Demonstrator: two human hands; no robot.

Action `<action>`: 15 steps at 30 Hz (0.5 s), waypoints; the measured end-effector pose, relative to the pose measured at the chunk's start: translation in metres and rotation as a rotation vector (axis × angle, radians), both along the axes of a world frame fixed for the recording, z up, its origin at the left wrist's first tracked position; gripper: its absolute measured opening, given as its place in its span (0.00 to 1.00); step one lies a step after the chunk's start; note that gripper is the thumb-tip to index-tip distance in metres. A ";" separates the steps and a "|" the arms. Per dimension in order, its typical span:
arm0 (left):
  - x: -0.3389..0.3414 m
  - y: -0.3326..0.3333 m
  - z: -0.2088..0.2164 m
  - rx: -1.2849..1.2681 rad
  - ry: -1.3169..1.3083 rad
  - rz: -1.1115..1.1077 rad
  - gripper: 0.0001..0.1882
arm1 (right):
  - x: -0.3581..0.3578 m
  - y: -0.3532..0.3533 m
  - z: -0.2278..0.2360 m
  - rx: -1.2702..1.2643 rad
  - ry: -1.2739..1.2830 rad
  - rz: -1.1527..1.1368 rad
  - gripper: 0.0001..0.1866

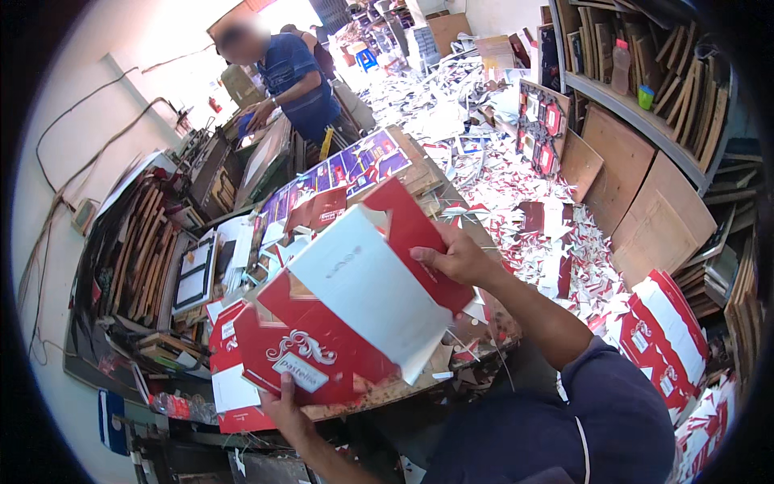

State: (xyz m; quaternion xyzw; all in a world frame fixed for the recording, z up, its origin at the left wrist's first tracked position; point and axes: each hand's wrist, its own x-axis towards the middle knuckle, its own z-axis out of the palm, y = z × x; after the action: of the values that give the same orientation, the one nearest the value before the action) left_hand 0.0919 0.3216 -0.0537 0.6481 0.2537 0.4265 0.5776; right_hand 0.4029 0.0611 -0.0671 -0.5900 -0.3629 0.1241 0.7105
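Both my hands hold red printed carton blanks (347, 371) over the cluttered worktable. The blanks are cut card with notched edges, a pale scroll design and a white label patch. My left hand (292, 415) grips the near left corner, thumb on top and the other fingers hidden beneath. At the far right, my right hand (461, 256) pinches a plain red panel, its thumb on the face. A white panel (375, 294) lies slanted across the middle, between the two red parts. Whether this is one bent blank or several overlapping ones, I cannot tell.
A purple printed sheet (355, 168) lies on the table's far part. Another person (294, 89) works beyond it. Paper scraps (484, 173) cover the floor. Wooden boards (145, 250) stand at left, a board-filled shelf (645, 117) at right, and red-and-white blanks (661, 331) near my right.
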 end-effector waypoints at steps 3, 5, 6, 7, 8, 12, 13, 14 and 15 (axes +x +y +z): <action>-0.018 -0.001 0.005 -0.151 0.214 -0.010 0.27 | 0.001 -0.001 0.028 -0.180 -0.083 0.046 0.26; -0.020 -0.004 -0.012 -0.182 0.235 0.003 0.30 | -0.001 0.002 0.037 -0.360 -0.201 -0.011 0.28; -0.018 -0.004 -0.034 -0.147 0.119 0.006 0.33 | -0.003 0.007 0.036 -0.438 -0.229 0.012 0.28; -0.029 0.018 -0.071 0.006 0.280 0.109 0.38 | -0.004 0.012 0.034 -0.514 -0.263 0.035 0.28; -0.043 0.041 -0.107 0.147 0.449 0.227 0.44 | -0.004 0.021 0.030 -0.590 -0.301 0.063 0.29; 0.043 -0.015 -0.026 0.476 0.530 0.336 0.42 | 0.004 0.037 0.001 -0.758 -0.343 0.028 0.27; 0.070 -0.023 -0.006 0.488 0.459 0.257 0.41 | -0.001 0.032 0.009 -0.709 -0.336 0.016 0.27; 0.102 -0.030 0.008 0.537 0.385 0.147 0.40 | -0.001 0.031 0.014 -0.703 -0.338 0.027 0.27; 0.133 -0.035 0.021 0.588 0.309 0.030 0.39 | 0.000 0.028 0.019 -0.696 -0.336 0.033 0.27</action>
State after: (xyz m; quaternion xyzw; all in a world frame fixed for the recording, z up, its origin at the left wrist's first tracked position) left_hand 0.2246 0.2861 -0.0326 0.8403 0.2141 0.3865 0.3140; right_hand 0.4032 0.0890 -0.0479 -0.8020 -0.4200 0.1526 0.3963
